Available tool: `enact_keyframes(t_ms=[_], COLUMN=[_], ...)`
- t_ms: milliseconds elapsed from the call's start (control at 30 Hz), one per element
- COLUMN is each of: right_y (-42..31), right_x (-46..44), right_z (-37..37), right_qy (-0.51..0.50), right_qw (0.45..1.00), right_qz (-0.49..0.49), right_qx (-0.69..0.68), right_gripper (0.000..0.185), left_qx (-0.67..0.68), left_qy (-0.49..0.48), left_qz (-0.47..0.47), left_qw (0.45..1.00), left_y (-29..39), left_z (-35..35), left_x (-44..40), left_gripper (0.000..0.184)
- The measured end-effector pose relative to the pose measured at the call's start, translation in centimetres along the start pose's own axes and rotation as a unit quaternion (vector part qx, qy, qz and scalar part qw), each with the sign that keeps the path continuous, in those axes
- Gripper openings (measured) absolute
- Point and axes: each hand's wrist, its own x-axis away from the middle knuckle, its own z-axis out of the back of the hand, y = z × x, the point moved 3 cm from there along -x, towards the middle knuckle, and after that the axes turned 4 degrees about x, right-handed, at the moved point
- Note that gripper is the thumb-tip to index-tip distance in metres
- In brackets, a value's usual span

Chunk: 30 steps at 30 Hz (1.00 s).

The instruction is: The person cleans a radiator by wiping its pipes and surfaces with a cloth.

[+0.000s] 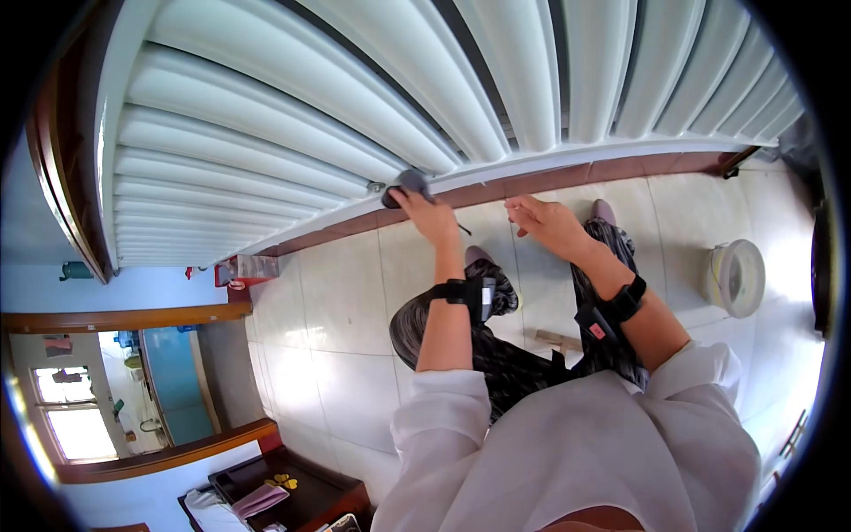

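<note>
My left hand (427, 217) is closed around a dark grey, rounded object (410, 184), whose kind I cannot make out. It is at the lower rail of a white radiator (355, 222) with long rounded tubes. A thin black rod or cord end (464, 230) shows just beside the hand. To the right, my right hand (547, 226) hovers over the floor with its fingers loosely bent and apart, and nothing shows in it. Both wrists wear black straps with small devices.
A whitish bucket (737, 278) stands on the tiled floor at right. By my feet lies a small wooden piece (558, 340). A red box (239, 270) sits past the radiator's left end. A dark wooden table (292, 479) holds cloths at lower left, near a doorway.
</note>
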Motion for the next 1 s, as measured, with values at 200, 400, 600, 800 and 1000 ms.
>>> enact_keyframes(t_ms=[200, 400, 600, 800, 1000], right_y=[0.1, 1.4, 1.2, 3.4, 3.3], right_x=[0.0, 0.1, 2.0, 2.6, 2.7], right_z=[-0.9, -1.9, -1.2, -1.5, 0.1], right_qy=[0.018, 0.052, -0.105, -0.230, -0.189], right_qw=[0.999, 0.973, 0.918, 0.878, 0.900], right_qz=[0.009, 0.038, -0.053, -0.095, -0.128], right_qx=[0.049, 0.221, 0.377, 0.409, 0.371], right_gripper=[0.026, 0.026, 0.027, 0.029, 0.033], left_qx=[-0.044, 0.048, 0.304, 0.033, -0.032], left_qy=[-0.066, -0.221, -0.169, -0.004, -0.295], left_qz=[-0.031, -0.183, 0.120, -0.170, -0.135], left_qw=[0.996, 0.957, 0.930, 0.985, 0.945], left_y=[4.4, 3.3, 5.6, 10.4, 9.8], left_z=[-1.4, -1.2, 1.9, -2.5, -7.9], left_x=[3.3, 4.9, 3.1, 5.3, 7.3], left_gripper=[0.054, 0.048, 0.035, 0.026, 0.029])
